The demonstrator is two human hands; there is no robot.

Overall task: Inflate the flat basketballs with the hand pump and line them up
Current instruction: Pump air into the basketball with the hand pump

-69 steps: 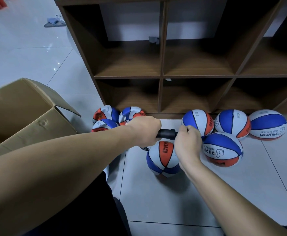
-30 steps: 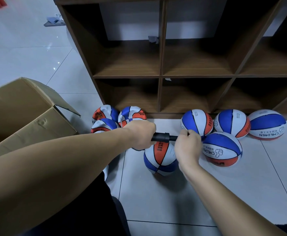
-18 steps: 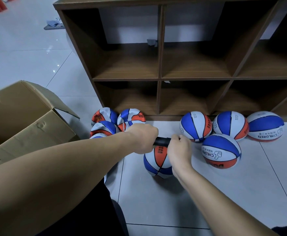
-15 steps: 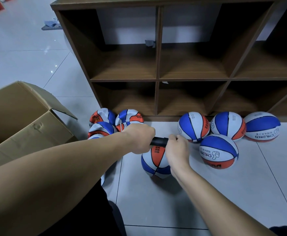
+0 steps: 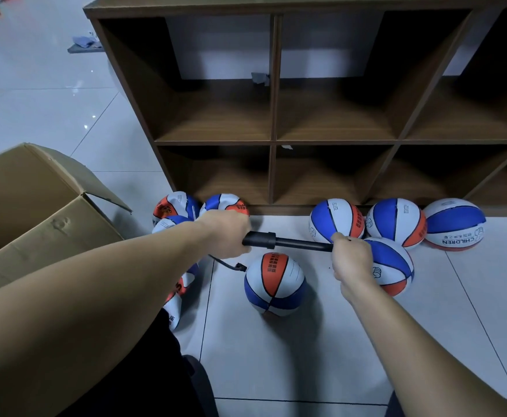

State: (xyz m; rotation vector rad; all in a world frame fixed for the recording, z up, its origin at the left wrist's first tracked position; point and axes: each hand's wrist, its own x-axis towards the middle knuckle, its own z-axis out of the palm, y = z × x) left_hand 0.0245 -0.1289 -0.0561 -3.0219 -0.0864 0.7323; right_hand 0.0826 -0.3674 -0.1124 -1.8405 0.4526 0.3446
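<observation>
A black hand pump (image 5: 287,242) is held level above the tiled floor (image 5: 306,350), in front of the wooden cubby shelf (image 5: 273,139). Its barrel end is gripped by the left hand (image 5: 226,234), fingers wrapped fully round it. The handle end is gripped by the right hand (image 5: 351,260), also curled tight; the thin rod is seen drawn out between the two hands. A short black hose (image 5: 226,264) is seen running from under the left hand to the upper left side of the centre basketball (image 5: 273,284), which sits on the floor in front of the shelf, below the pump. Three rounded balls (image 5: 396,222) are lined along the shelf's base to the right, with a fourth ball (image 5: 392,266) just in front of them, partly hidden by the right hand. Crumpled flat balls (image 5: 175,206) are clustered at the shelf's left foot, partly behind the left forearm. An open cardboard box (image 5: 35,203) is seen left of the shelf.
</observation>
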